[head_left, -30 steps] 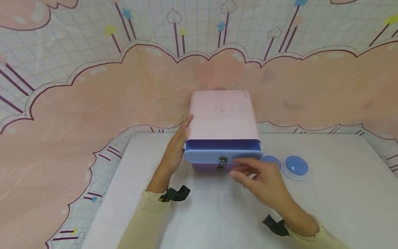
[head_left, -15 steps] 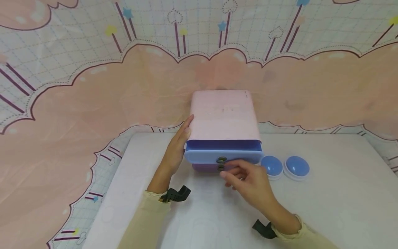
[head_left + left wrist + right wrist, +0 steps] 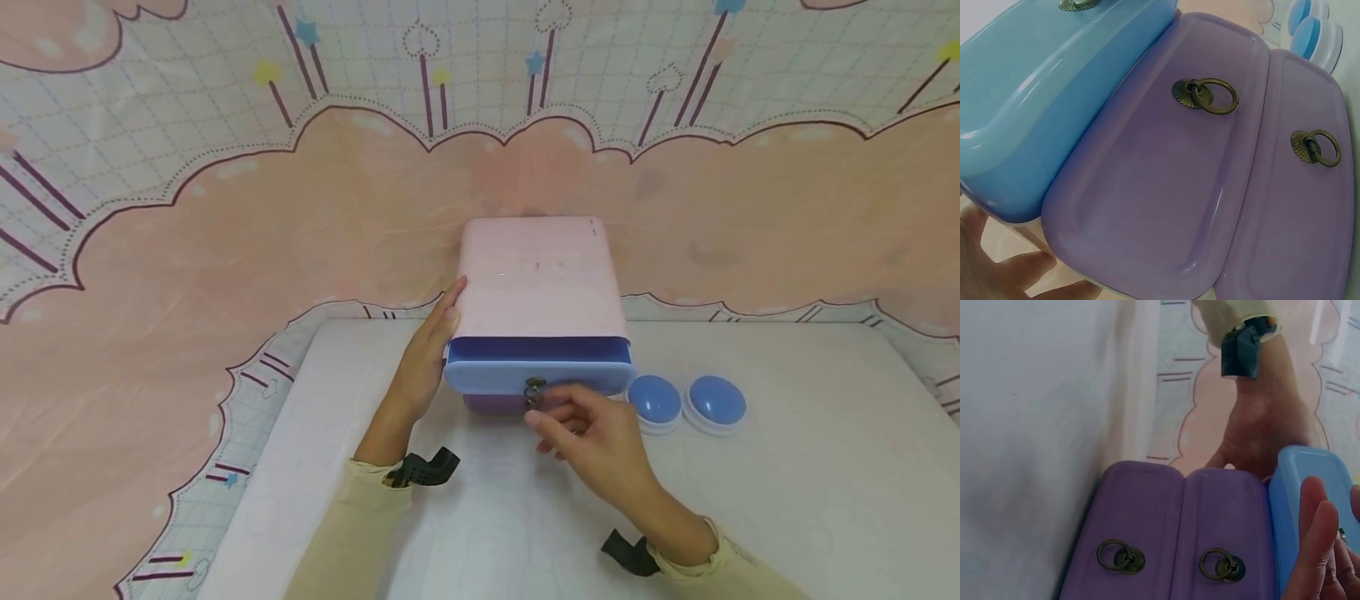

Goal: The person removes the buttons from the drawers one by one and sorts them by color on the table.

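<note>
A pink-topped drawer cabinet (image 3: 540, 275) stands on the table. Its light blue top drawer (image 3: 480, 377) is pulled partly out, with the dark blue inside showing. Two purple drawers (image 3: 1154, 169) below it are pushed in, each with a brass ring pull (image 3: 1216, 97). My left hand (image 3: 420, 362) rests along the cabinet's left side, fingers extended. At the blue drawer's front, my right hand (image 3: 600, 433) has its index fingertip right beside the drawer's hanging ring pull (image 3: 534, 393), thumb just below. In the right wrist view its thumb and finger stand apart.
Two blue domes on white round bases, the nearer dome (image 3: 655, 400) and the farther dome (image 3: 717, 400), sit right of the cabinet. The white table (image 3: 480, 517) meets a patterned cloth backdrop (image 3: 337, 225) behind.
My right hand has moved left along the drawer front to the ring pull, uncovering the nearer blue dome. The ring now hangs lower. My left hand and the drawer stay put.
</note>
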The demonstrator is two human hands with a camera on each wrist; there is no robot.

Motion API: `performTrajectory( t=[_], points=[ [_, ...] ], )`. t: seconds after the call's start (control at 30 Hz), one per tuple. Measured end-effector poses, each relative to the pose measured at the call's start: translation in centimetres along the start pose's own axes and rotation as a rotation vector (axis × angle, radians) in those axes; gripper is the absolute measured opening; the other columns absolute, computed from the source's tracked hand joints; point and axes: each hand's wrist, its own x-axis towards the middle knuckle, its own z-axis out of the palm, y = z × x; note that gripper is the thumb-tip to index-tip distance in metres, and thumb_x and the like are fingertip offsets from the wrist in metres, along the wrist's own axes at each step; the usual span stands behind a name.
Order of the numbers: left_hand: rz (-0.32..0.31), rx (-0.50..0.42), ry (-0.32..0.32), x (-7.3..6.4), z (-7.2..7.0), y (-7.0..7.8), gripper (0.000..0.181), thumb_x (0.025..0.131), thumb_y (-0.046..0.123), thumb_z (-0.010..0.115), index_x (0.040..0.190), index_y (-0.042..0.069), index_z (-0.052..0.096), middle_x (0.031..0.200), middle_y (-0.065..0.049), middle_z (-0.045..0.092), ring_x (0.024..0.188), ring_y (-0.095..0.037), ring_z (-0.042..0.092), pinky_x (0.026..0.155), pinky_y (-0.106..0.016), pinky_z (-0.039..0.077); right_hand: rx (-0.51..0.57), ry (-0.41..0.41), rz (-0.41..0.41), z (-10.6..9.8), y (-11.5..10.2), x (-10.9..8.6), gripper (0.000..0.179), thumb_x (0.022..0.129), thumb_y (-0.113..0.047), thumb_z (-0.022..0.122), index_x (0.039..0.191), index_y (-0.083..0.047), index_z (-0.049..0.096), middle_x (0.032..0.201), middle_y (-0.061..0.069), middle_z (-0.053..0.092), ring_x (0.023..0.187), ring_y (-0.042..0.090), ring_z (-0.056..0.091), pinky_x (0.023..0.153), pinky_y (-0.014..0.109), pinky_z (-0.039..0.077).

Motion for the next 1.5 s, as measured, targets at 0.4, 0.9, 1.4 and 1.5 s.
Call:
performTrajectory(
  t=[0.4, 0.9, 1.4, 1.5],
  points=[
    [0.001, -0.015, -0.003, 0.0, 0.1, -0.1, 0.05, 0.11, 0.047, 0.032, 0.159, 0.043, 0.031, 0.167, 0.02, 0.023, 0.157, -0.009, 0.015, 0.128, -0.052, 0.01, -0.006, 0.006, 0.018, 0.4, 0.3, 0.9, 0.016, 0.099, -0.018, 0.069, 0.098, -0.003, 0.075, 0.078, 0.005, 0.076, 0.059, 0.009, 0.069, 0.052, 0.031, 0.058],
    [-0.081, -0.052, -0.015, 0.0, 0.0, 0.1, 0.047, 0.108, 0.052, 0.033, 0.155, 0.054, 0.031, 0.167, 0.023, 0.02, 0.155, -0.021, 0.023, 0.106, -0.073, 0.039, 0.025, 0.03, 0.053, 0.5, 0.9, 3.2, 0.019, 0.099, -0.02, 0.069, 0.098, -0.002, 0.074, 0.078, 0.013, 0.076, 0.058, 0.016, 0.07, 0.052, 0.033, 0.059],
    [-0.078, -0.073, -0.025, 0.1, 0.0, -0.1, 0.047, 0.108, 0.051, 0.033, 0.155, 0.053, 0.032, 0.167, 0.022, 0.02, 0.154, -0.021, 0.024, 0.105, -0.074, 0.038, 0.029, -0.006, 0.13, -0.3, 1.5, 3.2, 0.017, 0.096, -0.02, 0.073, 0.102, -0.003, 0.075, 0.085, 0.02, 0.076, 0.064, 0.029, 0.072, 0.056, 0.034, 0.06],
    [-0.081, -0.07, -0.022, 0.0, 0.0, 0.0, 0.047, 0.108, 0.051, 0.033, 0.155, 0.053, 0.032, 0.167, 0.022, 0.02, 0.154, -0.021, 0.023, 0.106, -0.074, 0.038, -0.017, -0.026, 0.154, -0.6, 1.8, 3.0, 0.02, 0.094, -0.023, 0.076, 0.104, -0.005, 0.076, 0.082, 0.017, 0.076, 0.063, 0.023, 0.071, 0.055, 0.031, 0.06]
  ],
)
